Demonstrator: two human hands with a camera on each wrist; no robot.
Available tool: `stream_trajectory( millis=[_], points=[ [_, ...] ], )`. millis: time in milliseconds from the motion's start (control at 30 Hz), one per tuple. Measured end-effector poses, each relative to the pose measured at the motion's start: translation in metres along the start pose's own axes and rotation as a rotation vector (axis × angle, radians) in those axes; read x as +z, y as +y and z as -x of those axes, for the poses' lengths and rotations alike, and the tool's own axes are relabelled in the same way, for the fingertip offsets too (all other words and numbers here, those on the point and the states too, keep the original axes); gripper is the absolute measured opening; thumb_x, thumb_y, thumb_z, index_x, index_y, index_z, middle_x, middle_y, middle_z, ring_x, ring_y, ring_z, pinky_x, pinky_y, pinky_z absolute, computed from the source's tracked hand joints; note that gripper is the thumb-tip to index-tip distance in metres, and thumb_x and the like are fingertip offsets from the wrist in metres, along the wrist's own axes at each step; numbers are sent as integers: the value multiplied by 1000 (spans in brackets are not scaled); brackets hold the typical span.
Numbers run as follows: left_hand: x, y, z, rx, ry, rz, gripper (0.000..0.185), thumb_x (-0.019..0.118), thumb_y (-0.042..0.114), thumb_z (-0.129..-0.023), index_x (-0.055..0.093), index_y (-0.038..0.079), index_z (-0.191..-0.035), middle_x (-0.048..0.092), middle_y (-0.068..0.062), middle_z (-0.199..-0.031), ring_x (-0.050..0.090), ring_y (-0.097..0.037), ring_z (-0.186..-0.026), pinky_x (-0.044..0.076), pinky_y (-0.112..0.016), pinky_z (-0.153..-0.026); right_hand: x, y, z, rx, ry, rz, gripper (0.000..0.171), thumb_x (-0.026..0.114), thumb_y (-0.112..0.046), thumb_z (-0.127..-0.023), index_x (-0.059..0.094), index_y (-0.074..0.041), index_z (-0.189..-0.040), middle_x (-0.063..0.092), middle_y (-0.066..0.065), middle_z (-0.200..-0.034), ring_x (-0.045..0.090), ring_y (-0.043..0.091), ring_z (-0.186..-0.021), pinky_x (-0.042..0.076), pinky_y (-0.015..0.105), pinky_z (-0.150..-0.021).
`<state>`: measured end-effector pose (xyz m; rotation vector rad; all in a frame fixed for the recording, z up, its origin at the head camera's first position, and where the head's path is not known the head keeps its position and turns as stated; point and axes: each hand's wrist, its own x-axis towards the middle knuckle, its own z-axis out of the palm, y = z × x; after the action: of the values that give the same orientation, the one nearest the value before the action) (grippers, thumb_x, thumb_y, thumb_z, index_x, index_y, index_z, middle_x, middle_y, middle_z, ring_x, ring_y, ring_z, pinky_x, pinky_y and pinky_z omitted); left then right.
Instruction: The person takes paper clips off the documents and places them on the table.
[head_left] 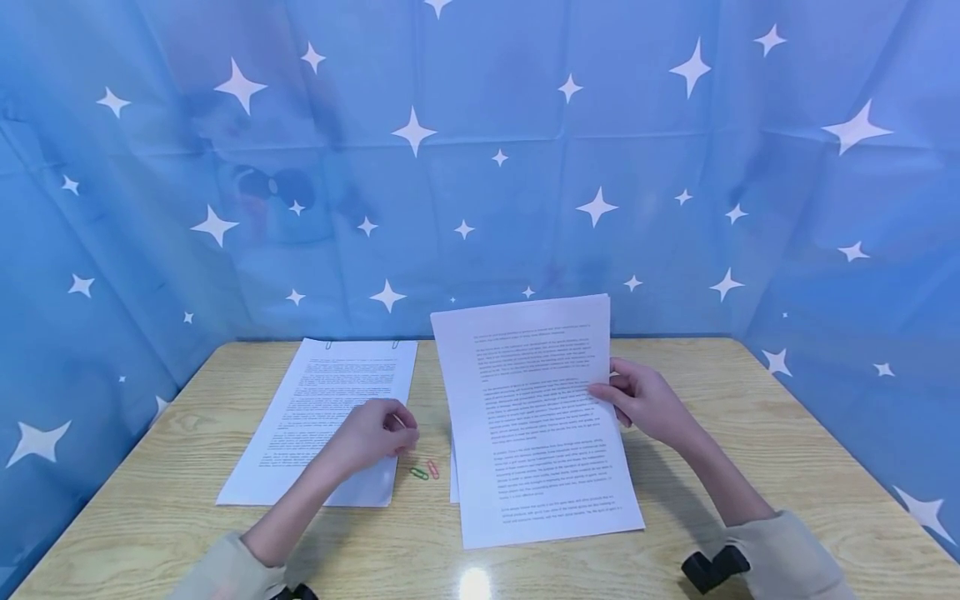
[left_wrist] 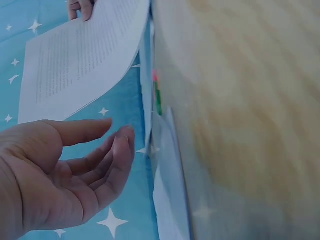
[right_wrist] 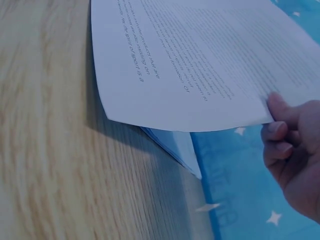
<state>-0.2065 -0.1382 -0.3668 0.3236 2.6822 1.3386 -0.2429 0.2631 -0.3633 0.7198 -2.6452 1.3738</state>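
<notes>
Two small paper clips, one green [head_left: 418,473] and one orange-red [head_left: 433,469], lie mid-table on the light wooden table [head_left: 787,467], between the paper stacks. Your right hand [head_left: 645,402] pinches the white printed sheet [head_left: 532,417] at its right edge, lifted. Your left hand [head_left: 371,435] hangs released, fingers loosely curled, over the clipped white printed stack [head_left: 330,417] toward the table's left edge.

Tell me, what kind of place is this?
Probably a desk set up for paperwork: a wooden table with printed papers, paper clips, and a blue star-patterned cloth hung around it.
</notes>
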Motion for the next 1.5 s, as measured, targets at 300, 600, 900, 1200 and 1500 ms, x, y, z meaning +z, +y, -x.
stream_trajectory(
  millis=[300,600,900,1200,1500],
  points=[
    [1,17,-6,111,73,14,33,70,21,-97,66,0,-121,66,-2,-94,62,-15,-87,52,-34,-78,-2,3,-1,-37,-3,-62,30,60,-8,-102,58,-1,-131,68,7,-73,42,35,-44,32,26,-39],
    [15,38,-14,123,77,118,39,69,24,-98,63,1,-128,70,-6,-95,66,-28,-91,54,-33,-75,-3,4,-1,-33,0,-113,31,59,-9,-103,56,-1,-133,71,12,-82,40,22,-43,32,27,-39],
    [20,53,-18,163,64,113,7,67,12,-98,68,6,-99,66,-6,-78,65,-35,-78,48,-30,-62,-5,3,-1,-20,12,-143,32,58,-11,-103,55,-1,-134,70,13,-82,37,18,-43,30,28,-40],
    [24,56,-22,192,76,111,21,67,11,-98,64,6,-78,62,-6,-67,59,-26,-64,37,-26,-52,-9,4,0,25,35,-154,28,59,-18,-104,59,1,-125,55,17,-64,35,17,-45,29,30,-42],
    [36,61,-32,228,117,161,31,66,10,-99,57,5,-70,57,-4,-60,61,-38,-64,34,-25,-50,-25,7,5,83,73,-147,31,60,-24,-104,60,2,-122,50,11,-62,40,15,-49,33,30,-43]
  ],
)
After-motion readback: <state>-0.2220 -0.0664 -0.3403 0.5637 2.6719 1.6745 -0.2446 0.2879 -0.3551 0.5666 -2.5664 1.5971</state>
